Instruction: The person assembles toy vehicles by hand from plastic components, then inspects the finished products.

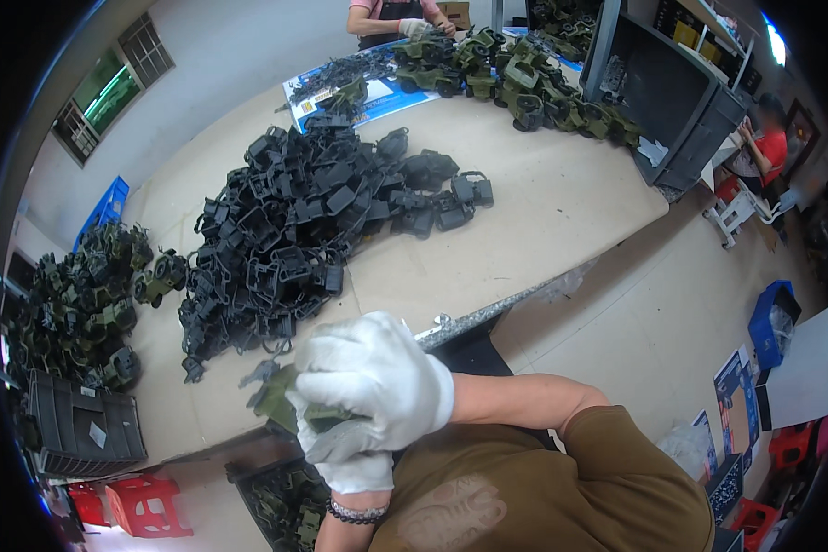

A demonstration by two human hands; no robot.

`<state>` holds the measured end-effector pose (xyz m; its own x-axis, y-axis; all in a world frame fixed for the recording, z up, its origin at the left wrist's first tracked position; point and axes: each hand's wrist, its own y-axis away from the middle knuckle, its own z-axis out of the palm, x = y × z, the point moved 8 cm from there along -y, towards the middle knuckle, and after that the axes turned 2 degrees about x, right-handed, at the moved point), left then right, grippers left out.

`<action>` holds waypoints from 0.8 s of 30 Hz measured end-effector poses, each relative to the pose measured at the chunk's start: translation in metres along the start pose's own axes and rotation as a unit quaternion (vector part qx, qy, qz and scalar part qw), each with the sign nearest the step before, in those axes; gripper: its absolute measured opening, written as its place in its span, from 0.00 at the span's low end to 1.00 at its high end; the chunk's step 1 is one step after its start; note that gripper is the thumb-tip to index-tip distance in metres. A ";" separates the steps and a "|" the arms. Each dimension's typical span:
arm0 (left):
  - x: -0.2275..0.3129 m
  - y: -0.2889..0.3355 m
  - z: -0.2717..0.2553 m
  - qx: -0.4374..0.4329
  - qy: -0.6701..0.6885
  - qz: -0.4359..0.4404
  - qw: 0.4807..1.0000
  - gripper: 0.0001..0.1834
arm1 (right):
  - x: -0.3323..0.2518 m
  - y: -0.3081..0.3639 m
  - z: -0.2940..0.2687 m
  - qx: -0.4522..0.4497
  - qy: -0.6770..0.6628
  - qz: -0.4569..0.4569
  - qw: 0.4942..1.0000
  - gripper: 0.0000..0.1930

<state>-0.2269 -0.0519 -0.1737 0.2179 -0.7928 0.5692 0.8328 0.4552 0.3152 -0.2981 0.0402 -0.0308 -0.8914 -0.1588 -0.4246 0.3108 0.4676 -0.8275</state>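
Note:
Both my hands wear white gloves and come together at the near edge of the table. Between them is a green toy vehicle body point(276, 401), with a small dark grey part at its far end. My left hand point(345, 458) closes round it from below. My right hand point(368, 373) lies over the top with its fingers curled in, and hides most of the toy. Whether the right hand also holds a small part cannot be made out. Just beyond them rises a big heap of dark grey plastic toy parts point(276, 221).
Green toy vehicles point(87, 304) pile up at the left behind a grey crate point(87, 428). More green vehicles point(543, 87) lie at the far side, near a gloved co-worker point(405, 23). A grey bin point(672, 110) stands far right. Below the table edge sits a box of green pieces point(285, 506).

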 end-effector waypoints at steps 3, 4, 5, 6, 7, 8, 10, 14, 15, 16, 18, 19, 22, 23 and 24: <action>0.016 0.010 -0.019 0.042 -0.157 0.116 0.980 0.28 | 0.000 -0.010 0.009 -0.004 -0.055 -0.018 0.998 0.32; 0.016 0.008 -0.023 0.022 -0.083 0.069 0.994 0.27 | 0.000 -0.012 0.011 0.004 -0.065 -0.020 0.998 0.32; 0.020 0.005 -0.022 0.003 -0.007 0.021 1.000 0.26 | 0.002 -0.011 0.019 -0.021 -0.079 -0.019 0.996 0.33; 0.037 0.011 -0.037 0.144 -0.028 0.018 0.989 0.25 | -0.003 -0.020 0.018 -0.044 -0.074 -0.037 0.996 0.33; 0.056 0.009 -0.036 0.126 -0.106 0.075 0.983 0.27 | -0.003 -0.026 0.010 -0.063 -0.061 -0.051 0.995 0.33; 0.074 0.006 -0.053 0.102 -0.051 0.094 0.989 0.27 | 0.014 -0.034 0.000 -0.065 -0.062 -0.052 0.995 0.33; 0.122 0.025 -0.121 0.187 -0.209 0.248 0.927 0.29 | 0.086 -0.066 -0.045 0.011 0.059 0.006 0.998 0.29; 0.169 0.047 -0.258 0.483 -0.115 0.267 0.826 0.43 | 0.302 -0.113 -0.106 0.044 0.281 0.234 0.930 0.18; 0.176 0.047 -0.281 0.498 -0.139 0.251 0.819 0.44 | 0.360 -0.117 -0.113 0.038 0.294 0.274 0.915 0.16; 0.180 0.044 -0.304 0.510 -0.162 0.233 0.812 0.45 | 0.392 -0.127 -0.115 -0.019 0.363 0.316 0.876 0.16; 0.180 0.041 -0.355 0.535 -0.210 0.196 0.795 0.46 | 0.453 -0.135 -0.109 -0.049 0.423 0.279 0.861 0.18; 0.177 0.038 -0.381 0.546 -0.234 0.175 0.785 0.46 | 0.483 -0.138 -0.104 -0.065 0.432 0.266 0.859 0.20; 0.164 0.047 -0.451 0.585 -0.304 0.111 0.744 0.48 | 0.546 -0.143 -0.078 -0.108 0.455 0.239 0.851 0.24; 0.160 0.054 -0.473 0.597 -0.326 0.089 0.728 0.49 | 0.561 -0.145 -0.070 -0.114 0.449 0.239 0.854 0.24; 0.155 0.062 -0.493 0.607 -0.349 0.067 0.711 0.50 | 0.575 -0.146 -0.062 -0.136 0.470 0.229 0.841 0.25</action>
<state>0.1091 -0.3467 -0.4402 -0.4040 -0.5081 0.7607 -0.3168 0.8578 0.4048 -0.8764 -0.0658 -0.1313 -0.6051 0.7907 -0.0927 0.7204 0.4942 -0.4866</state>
